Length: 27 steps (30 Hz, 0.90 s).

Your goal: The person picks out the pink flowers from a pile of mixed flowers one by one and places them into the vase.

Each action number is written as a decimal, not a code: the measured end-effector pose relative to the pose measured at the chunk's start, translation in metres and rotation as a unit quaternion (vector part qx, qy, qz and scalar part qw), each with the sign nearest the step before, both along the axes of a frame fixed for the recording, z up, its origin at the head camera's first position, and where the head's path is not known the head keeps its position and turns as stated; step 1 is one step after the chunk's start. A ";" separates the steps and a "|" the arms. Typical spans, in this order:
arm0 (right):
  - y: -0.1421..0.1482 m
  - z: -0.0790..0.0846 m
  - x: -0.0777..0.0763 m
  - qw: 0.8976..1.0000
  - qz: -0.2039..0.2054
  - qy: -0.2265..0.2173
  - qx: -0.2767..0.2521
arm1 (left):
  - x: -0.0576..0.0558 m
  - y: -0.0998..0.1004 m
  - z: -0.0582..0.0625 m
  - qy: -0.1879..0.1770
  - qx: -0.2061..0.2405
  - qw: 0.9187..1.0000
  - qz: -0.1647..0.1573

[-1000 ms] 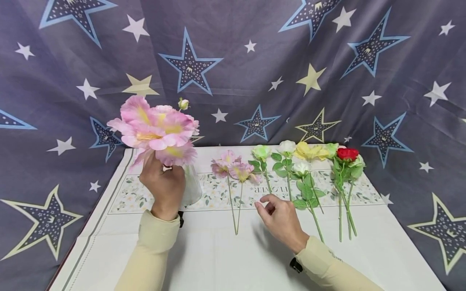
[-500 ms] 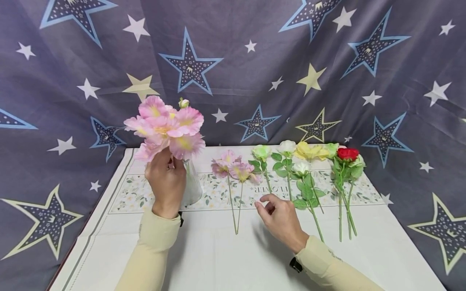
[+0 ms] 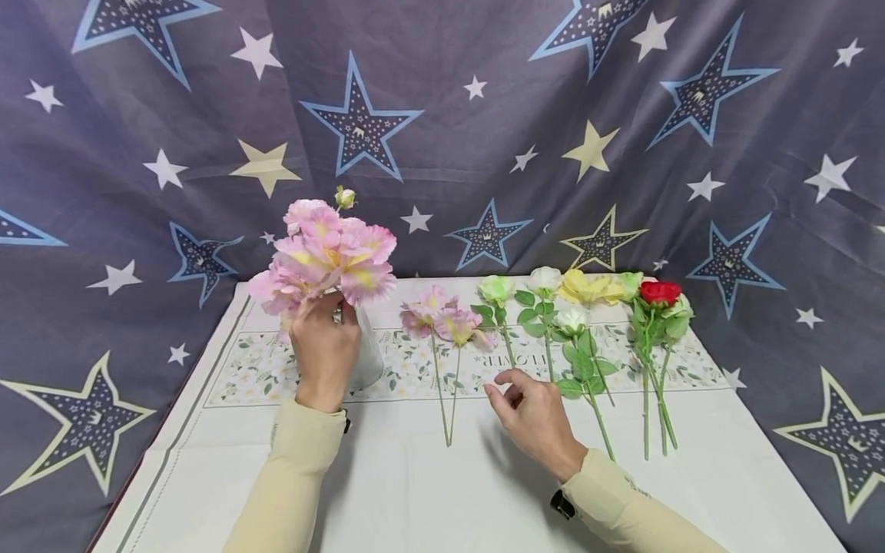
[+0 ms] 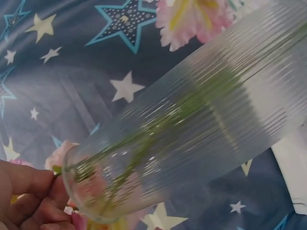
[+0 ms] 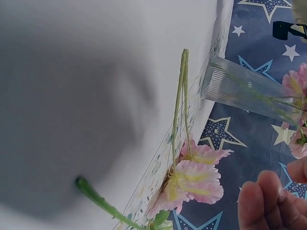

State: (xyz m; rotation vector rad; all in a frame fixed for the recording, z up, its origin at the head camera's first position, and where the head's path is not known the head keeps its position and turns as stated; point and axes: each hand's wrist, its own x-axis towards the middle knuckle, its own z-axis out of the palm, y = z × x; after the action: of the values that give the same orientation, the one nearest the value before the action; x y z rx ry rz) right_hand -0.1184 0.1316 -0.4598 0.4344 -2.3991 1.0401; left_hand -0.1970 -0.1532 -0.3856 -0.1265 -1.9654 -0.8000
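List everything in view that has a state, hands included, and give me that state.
White cloth: spread out, faintly creased
Clear vase: upright, stems inside
Left hand: pinching a flower stem at the vase's rim
Right hand: above the cloth, holding nothing
Pink blooms over the vase: open
Bud: mostly closed
Two loose pink flowers: lying down
Red rose: open, lying down
Yellow flower: open, lying down
Backdrop: hanging, wrinkled

Left hand point(image 3: 325, 347) higher than right hand point(image 3: 534, 421)

A narrow passage parts two obstacles: the vase point(image 3: 368, 361) and lying pink flowers point(image 3: 456, 326).
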 end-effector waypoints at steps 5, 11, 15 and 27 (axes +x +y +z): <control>-0.001 -0.001 0.000 1.000 0.001 -0.006 -0.002 | -0.002 -0.005 -0.005 -0.006 -0.025 1.000 -0.008; -0.002 -0.001 0.000 1.000 0.002 -0.006 -0.004 | -0.002 -0.009 -0.006 -0.019 -0.058 0.998 -0.009; -0.002 -0.001 0.000 1.000 0.002 -0.009 -0.005 | 0.003 -0.007 -0.013 -0.019 -0.057 0.998 -0.003; -0.002 -0.002 0.000 1.000 0.001 -0.007 -0.005 | 0.018 0.002 -0.035 0.059 0.006 0.998 -0.010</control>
State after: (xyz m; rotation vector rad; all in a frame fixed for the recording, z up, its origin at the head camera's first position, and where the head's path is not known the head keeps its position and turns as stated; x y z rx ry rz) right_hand -0.1185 0.1299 -0.4620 0.4270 -2.4051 1.0584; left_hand -0.1789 -0.1510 -0.4204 -0.1825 -1.8497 -0.7992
